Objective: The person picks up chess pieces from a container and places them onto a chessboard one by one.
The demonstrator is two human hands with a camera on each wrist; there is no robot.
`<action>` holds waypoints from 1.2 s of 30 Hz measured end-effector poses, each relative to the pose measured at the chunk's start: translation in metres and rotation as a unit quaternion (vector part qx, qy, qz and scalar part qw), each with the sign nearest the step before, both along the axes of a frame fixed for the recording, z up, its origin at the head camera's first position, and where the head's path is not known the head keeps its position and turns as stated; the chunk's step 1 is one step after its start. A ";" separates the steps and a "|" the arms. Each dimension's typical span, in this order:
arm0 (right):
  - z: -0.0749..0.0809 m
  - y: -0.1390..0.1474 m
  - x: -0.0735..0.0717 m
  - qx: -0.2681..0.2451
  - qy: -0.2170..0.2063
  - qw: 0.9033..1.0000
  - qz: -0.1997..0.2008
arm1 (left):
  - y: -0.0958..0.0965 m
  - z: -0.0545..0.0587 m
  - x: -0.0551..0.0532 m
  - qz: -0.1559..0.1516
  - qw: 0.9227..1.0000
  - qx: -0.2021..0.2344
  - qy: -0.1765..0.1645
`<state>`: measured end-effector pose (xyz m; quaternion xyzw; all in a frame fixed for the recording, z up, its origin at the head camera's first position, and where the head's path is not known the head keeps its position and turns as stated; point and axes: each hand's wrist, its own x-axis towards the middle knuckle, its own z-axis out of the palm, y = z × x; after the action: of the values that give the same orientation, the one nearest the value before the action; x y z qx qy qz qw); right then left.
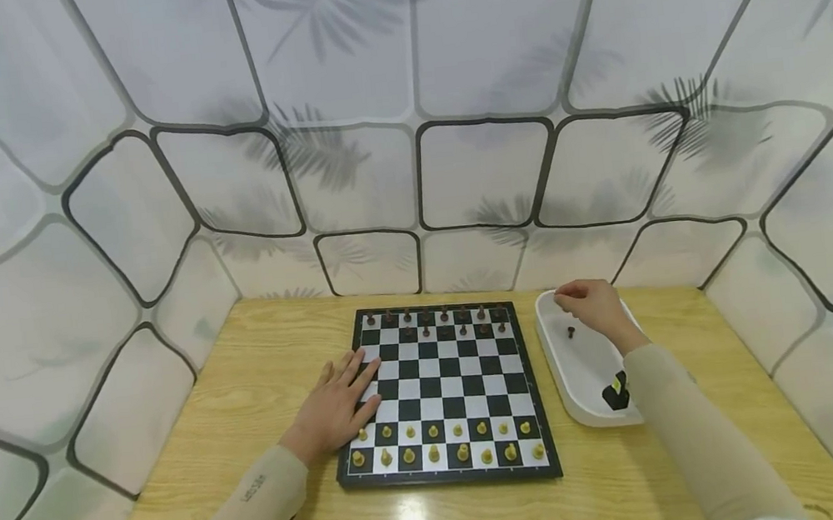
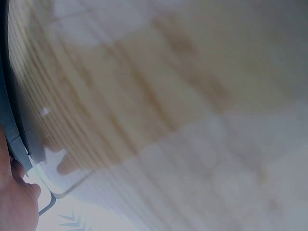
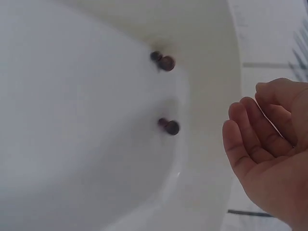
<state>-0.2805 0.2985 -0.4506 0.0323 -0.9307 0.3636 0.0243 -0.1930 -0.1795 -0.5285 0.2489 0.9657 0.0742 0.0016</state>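
Observation:
A black-and-white chessboard (image 1: 440, 387) lies on the table. My left hand (image 1: 334, 406) rests with spread fingers on its left edge; part of that hand (image 2: 19, 202) shows in the left wrist view. Yellow chess pieces (image 1: 433, 453) stand in two rows at the near side, dark reddish ones (image 1: 444, 313) at the far side. My right hand (image 1: 593, 307) hovers over the far end of a white tray (image 1: 566, 388). Its fingers (image 3: 238, 144) are loosely bent, with nothing visible held. Two dark chess pieces, one upper (image 3: 166, 62) and one lower (image 3: 171, 126), lie in the tray.
The wooden table (image 1: 262, 375) meets patterned wall covering (image 1: 364, 190) at the back and sides. Beside the right sleeve (image 1: 679, 402), a small black object (image 1: 614, 392) with a yellow-green patch shows against the tray. The tray stands right of the board, a narrow gap between.

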 end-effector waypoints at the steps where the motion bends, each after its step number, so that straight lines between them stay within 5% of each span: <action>1: -0.002 0.003 0.000 -0.005 -0.007 1.000 -0.001 | 0.000 0.000 0.000 0.000 1.000 0.000 -0.001; 18: -0.037 0.035 -0.001 0.010 -0.116 0.993 -0.025 | 0.001 0.002 0.001 0.001 1.000 -0.009 -0.015; 36: -0.043 0.033 -0.009 0.085 -0.104 0.987 0.086 | -0.001 0.001 0.000 0.003 1.000 -0.001 -0.012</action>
<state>-0.2894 0.3312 -0.4933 0.0761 -0.9494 0.2854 -0.1073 -0.1926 -0.1801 -0.5271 0.2450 0.9665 0.0758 0.0133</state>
